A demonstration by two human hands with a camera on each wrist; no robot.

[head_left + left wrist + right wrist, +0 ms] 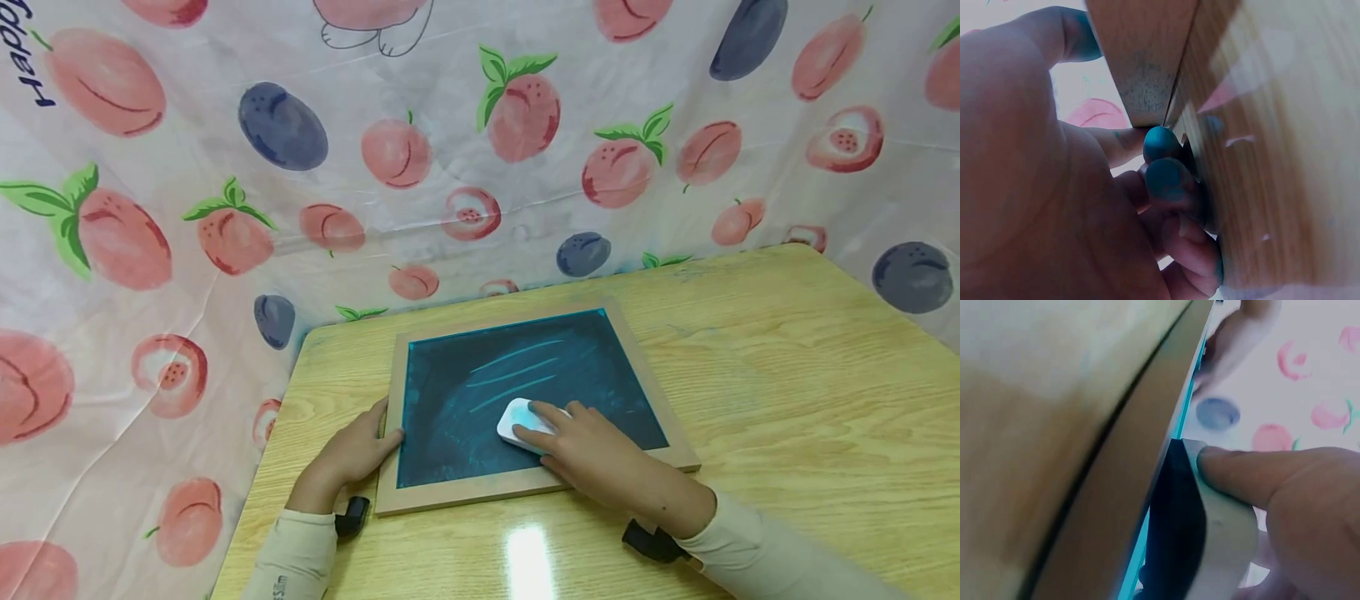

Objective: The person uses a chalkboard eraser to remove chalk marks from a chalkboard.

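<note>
A chalkboard with a light wooden frame lies on the table. Several pale blue chalk strokes cross its dark surface, with blue smears around them. My right hand grips a white eraser against the board's lower right part. The eraser's dark pad faces the board in the right wrist view. At the left edge my left hand holds the frame, thumb over the top and fingers along the side. Blue chalk coats its fingertips in the left wrist view.
The wood-grain table extends to the right of the board. Behind and to the left hangs a white cloth printed with peaches and dark fruit. Black wrist devices sit at both cuffs.
</note>
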